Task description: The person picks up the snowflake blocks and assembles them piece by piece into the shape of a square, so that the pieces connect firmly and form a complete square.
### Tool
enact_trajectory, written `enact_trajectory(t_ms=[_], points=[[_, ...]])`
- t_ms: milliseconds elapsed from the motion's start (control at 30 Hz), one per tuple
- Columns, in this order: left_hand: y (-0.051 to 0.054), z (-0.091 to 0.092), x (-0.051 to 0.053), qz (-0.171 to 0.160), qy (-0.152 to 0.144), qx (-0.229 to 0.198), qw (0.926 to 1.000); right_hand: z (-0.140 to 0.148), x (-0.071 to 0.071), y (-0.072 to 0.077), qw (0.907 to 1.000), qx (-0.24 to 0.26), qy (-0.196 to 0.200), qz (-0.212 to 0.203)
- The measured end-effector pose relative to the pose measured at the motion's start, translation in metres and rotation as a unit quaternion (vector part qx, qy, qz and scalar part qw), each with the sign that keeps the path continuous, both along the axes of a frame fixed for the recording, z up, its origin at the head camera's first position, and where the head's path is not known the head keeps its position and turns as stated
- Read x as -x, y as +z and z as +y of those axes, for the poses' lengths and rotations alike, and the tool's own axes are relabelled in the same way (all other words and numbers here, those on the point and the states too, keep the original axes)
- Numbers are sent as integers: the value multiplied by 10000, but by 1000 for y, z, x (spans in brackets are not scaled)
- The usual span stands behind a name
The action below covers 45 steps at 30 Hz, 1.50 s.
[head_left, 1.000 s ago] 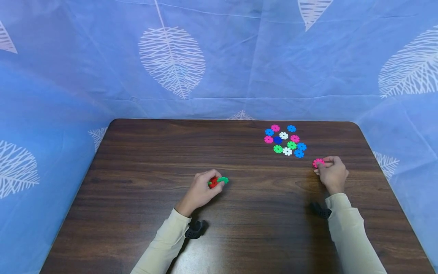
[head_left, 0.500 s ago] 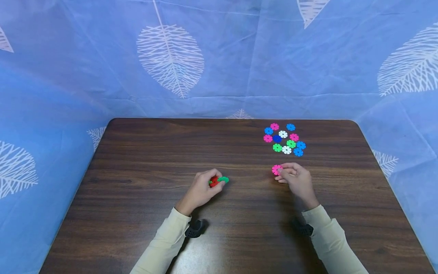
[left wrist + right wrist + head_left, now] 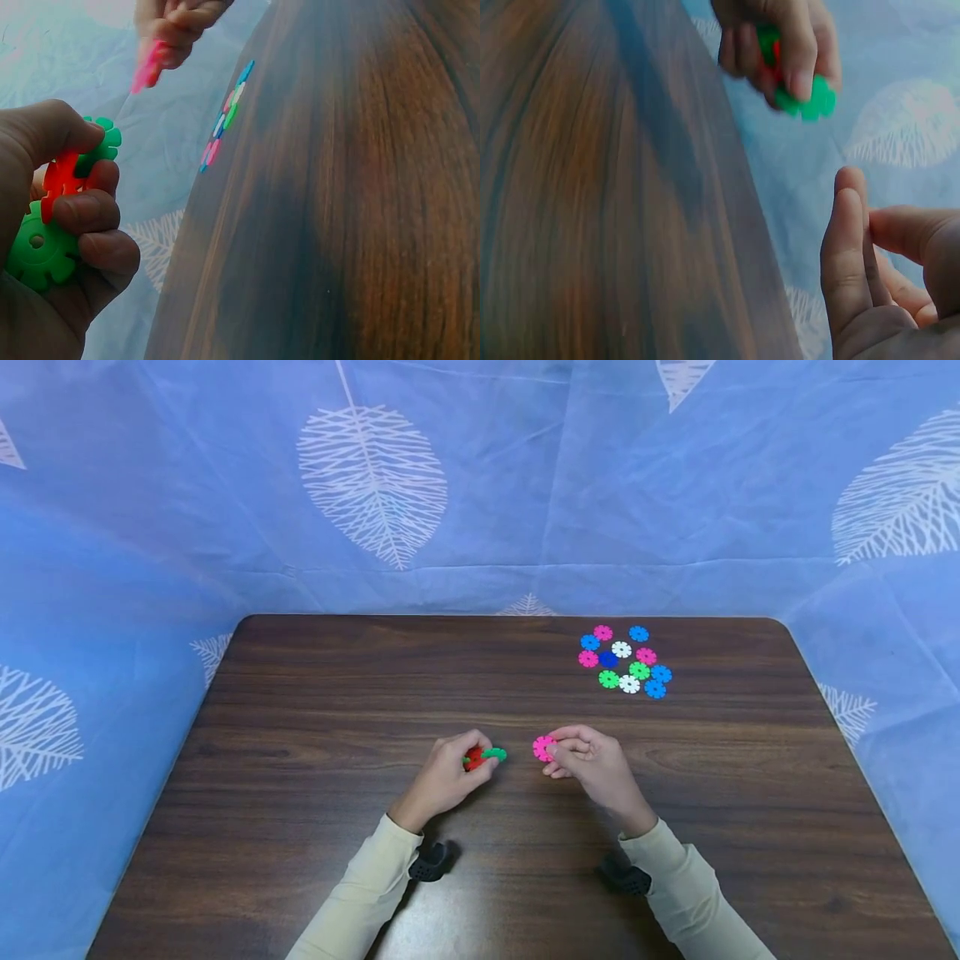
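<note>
Slotted plastic discs joined together, green [image 3: 41,251], red [image 3: 60,180] and green [image 3: 109,139], are gripped in my left hand [image 3: 444,774] above the middle of the table. The fingers cover parts of them. Facing it from the right, my right hand [image 3: 602,770] pinches a pink slotted disc [image 3: 542,747] between thumb and fingers. A gap separates the pink disc from the green disc [image 3: 495,753] at the end of the joined piece. In the right wrist view, the right hand's own fingers hide the pink disc.
Several loose slotted discs lie flat at the back right of the wooden table [image 3: 337,693], among them a white disc [image 3: 629,684], a green disc [image 3: 609,679] and a dark blue disc [image 3: 608,659]. A blue leaf-patterned cloth [image 3: 487,485] hangs behind the table.
My right hand has carried the pink disc leftward from the table's right side, close to the left hand. The left hand with the joined discs has stayed almost in place.
</note>
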<state>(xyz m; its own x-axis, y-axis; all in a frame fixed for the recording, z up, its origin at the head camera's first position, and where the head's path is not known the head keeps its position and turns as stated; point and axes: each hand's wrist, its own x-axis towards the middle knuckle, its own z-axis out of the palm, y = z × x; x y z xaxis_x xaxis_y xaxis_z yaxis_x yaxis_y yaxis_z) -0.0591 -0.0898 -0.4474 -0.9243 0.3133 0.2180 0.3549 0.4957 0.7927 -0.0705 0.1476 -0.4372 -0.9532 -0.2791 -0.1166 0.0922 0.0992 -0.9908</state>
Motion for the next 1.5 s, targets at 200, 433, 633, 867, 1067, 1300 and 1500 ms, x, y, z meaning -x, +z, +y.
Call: enact_trajectory(t_ms=[200,433,633,867,1067,1300,1500], points=[[1,1,1,152,5,55,9999,-19,-4,9,9991,298,223,-220],[2,2,1,202,-4,22,9998,-29,-5,12,9989,300,307,-198],[4,2,0,176,-28,14,9998,-31,-4,9,9990,248,344,-168],[1,3,-1,409,-197,-99,9989,-32,-6,11,9990,95,315,-297],[1,4,-3,754,-238,-179,9967,-34,-7,13,9993,-62,264,-251],[1,3,-5,891,-283,-104,9956,-40,-8,16,9995,117,245,-157],[1,2,-5,736,-234,68,9970,-40,-7,12,9994,156,266,-132]])
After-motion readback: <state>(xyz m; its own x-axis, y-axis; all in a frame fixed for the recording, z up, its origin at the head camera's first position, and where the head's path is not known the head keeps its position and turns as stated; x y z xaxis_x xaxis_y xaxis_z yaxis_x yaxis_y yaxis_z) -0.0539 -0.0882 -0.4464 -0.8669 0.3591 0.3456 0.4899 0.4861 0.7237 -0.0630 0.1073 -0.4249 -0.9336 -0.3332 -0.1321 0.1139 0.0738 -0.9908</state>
